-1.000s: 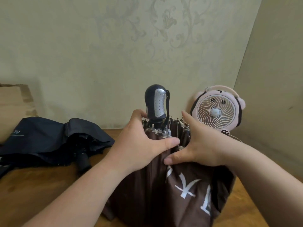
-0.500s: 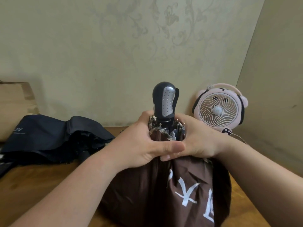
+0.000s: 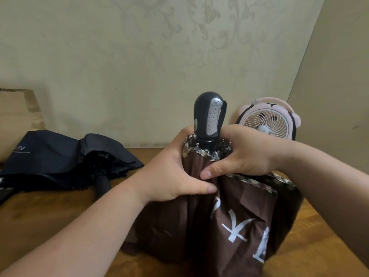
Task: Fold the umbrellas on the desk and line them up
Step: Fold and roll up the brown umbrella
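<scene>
A brown umbrella (image 3: 235,216) with white lettering stands upright on the wooden desk (image 3: 50,220), handle end up. Its black and silver handle (image 3: 209,114) sticks out above my hands. My left hand (image 3: 171,172) wraps the gathered canopy from the left, thumb across the front. From the right, my right hand (image 3: 245,152) clasps the rib tips just under the handle. A dark navy umbrella (image 3: 60,156), loosely collapsed, lies on the desk at the left with its black handle (image 3: 102,184) pointing toward me.
A pink and white desk fan (image 3: 269,118) stands against the wall right behind my right hand. A cardboard box (image 3: 18,116) sits at the far left. Walls close off the back and the right side.
Both hands have closed in around the brown canopy's top and squeezed the ribs together round the shaft. The view has shifted slightly left.
</scene>
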`<control>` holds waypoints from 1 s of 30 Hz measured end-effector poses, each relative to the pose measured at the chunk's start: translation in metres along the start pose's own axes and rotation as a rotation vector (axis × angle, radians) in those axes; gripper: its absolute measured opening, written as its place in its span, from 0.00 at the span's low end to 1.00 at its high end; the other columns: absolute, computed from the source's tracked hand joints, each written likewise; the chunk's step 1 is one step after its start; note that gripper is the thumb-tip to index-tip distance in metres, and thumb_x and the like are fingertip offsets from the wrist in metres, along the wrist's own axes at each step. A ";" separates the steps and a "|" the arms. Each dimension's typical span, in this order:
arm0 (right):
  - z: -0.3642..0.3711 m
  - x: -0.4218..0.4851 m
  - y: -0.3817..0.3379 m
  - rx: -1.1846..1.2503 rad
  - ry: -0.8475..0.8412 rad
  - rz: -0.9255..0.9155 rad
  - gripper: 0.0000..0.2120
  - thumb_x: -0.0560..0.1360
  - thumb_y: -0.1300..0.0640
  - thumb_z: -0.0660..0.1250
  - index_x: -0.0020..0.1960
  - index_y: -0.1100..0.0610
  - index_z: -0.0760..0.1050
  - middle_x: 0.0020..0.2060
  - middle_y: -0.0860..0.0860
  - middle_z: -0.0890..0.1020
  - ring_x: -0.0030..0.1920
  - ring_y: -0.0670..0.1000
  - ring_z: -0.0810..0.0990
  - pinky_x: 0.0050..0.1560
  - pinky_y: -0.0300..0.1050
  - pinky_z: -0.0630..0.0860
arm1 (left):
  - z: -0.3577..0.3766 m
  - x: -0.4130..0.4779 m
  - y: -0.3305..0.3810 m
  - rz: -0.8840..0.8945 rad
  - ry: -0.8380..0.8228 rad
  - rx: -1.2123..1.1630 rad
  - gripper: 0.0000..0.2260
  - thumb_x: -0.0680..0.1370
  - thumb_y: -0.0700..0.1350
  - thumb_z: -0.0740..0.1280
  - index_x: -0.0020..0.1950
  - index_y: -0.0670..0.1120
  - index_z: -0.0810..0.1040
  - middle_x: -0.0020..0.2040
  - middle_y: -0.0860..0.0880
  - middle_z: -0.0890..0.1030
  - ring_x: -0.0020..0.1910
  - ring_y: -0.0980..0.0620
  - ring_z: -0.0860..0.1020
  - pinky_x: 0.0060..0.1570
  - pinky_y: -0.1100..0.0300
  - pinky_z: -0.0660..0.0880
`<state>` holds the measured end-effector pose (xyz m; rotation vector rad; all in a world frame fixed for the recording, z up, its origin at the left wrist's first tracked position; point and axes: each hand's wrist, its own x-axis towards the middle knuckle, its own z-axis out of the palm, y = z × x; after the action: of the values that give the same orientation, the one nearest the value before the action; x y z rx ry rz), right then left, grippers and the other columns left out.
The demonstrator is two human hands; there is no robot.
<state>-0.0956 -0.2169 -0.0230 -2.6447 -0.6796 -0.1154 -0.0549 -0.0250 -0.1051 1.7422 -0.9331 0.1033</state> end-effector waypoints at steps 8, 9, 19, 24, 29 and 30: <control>0.017 0.007 -0.008 -0.480 0.129 -0.008 0.37 0.69 0.22 0.52 0.59 0.53 0.68 0.54 0.51 0.76 0.56 0.54 0.75 0.62 0.53 0.73 | 0.017 0.004 -0.010 -0.015 0.133 -0.215 0.33 0.64 0.29 0.82 0.65 0.40 0.73 0.56 0.42 0.84 0.58 0.46 0.84 0.56 0.57 0.79; 0.016 0.008 -0.009 -0.517 0.129 0.044 0.41 0.67 0.20 0.50 0.60 0.53 0.67 0.55 0.52 0.76 0.58 0.55 0.75 0.63 0.55 0.72 | 0.017 0.005 -0.010 -0.026 0.157 -0.208 0.33 0.63 0.30 0.82 0.65 0.39 0.73 0.55 0.42 0.84 0.57 0.45 0.84 0.56 0.56 0.79; 0.010 -0.053 -0.015 -0.325 0.364 0.374 0.26 0.64 0.25 0.67 0.44 0.47 0.75 0.37 0.44 0.80 0.38 0.44 0.78 0.39 0.46 0.75 | 0.012 0.010 -0.005 -0.160 0.458 -0.014 0.22 0.67 0.37 0.80 0.52 0.54 0.76 0.42 0.59 0.85 0.40 0.64 0.82 0.40 0.74 0.74; 0.029 -0.053 0.025 0.103 0.057 0.501 0.18 0.69 0.39 0.77 0.49 0.51 0.82 0.40 0.47 0.87 0.41 0.48 0.86 0.46 0.54 0.85 | 0.008 0.009 -0.005 -0.199 0.459 -0.076 0.23 0.66 0.37 0.82 0.55 0.52 0.78 0.44 0.59 0.86 0.44 0.60 0.85 0.51 0.60 0.79; 0.013 -0.052 0.041 0.379 0.095 0.204 0.14 0.77 0.66 0.72 0.50 0.47 0.86 0.47 0.49 0.88 0.50 0.48 0.87 0.51 0.42 0.81 | 0.002 0.008 -0.004 -0.196 0.372 -0.210 0.21 0.62 0.37 0.79 0.53 0.44 0.82 0.47 0.47 0.87 0.49 0.44 0.86 0.57 0.46 0.81; 0.009 -0.051 0.042 0.343 0.121 0.180 0.17 0.77 0.69 0.71 0.47 0.45 0.86 0.46 0.46 0.88 0.49 0.45 0.86 0.50 0.38 0.80 | 0.001 0.008 -0.005 -0.194 0.356 -0.232 0.20 0.62 0.37 0.78 0.53 0.44 0.83 0.48 0.46 0.87 0.50 0.43 0.86 0.57 0.46 0.81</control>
<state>-0.1207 -0.2693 -0.0557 -2.3325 -0.3803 -0.0966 -0.0463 -0.0292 -0.1054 1.5252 -0.4928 0.1656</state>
